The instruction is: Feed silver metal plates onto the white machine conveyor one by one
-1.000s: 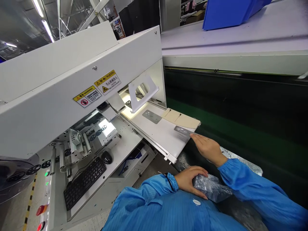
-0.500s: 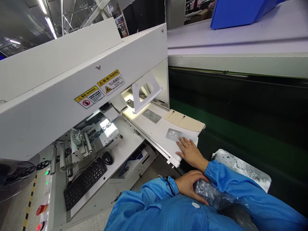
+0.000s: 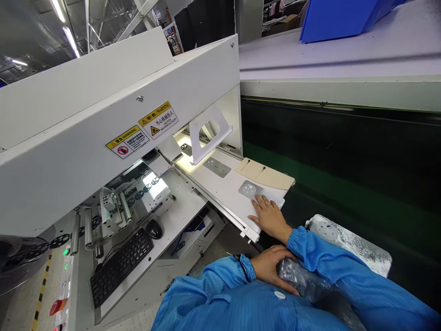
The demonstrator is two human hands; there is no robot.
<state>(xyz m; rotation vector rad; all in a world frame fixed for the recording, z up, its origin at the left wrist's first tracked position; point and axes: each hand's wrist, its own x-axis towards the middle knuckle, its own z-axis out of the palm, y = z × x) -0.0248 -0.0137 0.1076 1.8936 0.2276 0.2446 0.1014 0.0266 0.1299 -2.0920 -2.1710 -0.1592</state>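
My right hand [image 3: 269,217] lies flat, fingers spread, on a thin grey perforated plate [image 3: 251,189] at the near end of the white feed tray [image 3: 227,193] of a white machine. A second grey plate [image 3: 217,167] lies farther along the tray, near the lit opening. My left hand [image 3: 272,266] rests close to my body, fingers curled over a shiny plastic-wrapped bundle [image 3: 303,280] in my lap. Both arms wear blue sleeves.
The white machine housing [image 3: 113,115] carries yellow warning labels [image 3: 158,120]. Below it sit a black keyboard [image 3: 120,264] and mouse [image 3: 154,228]. A stack of silvery plates [image 3: 347,243] lies at my right beside a dark green conveyor belt [image 3: 344,184]. A blue bin [image 3: 337,16] stands far back.
My right hand slid the grey plate from the tray's outer edge inward to the left and now lies flat on it. My left hand stayed on the bundle.
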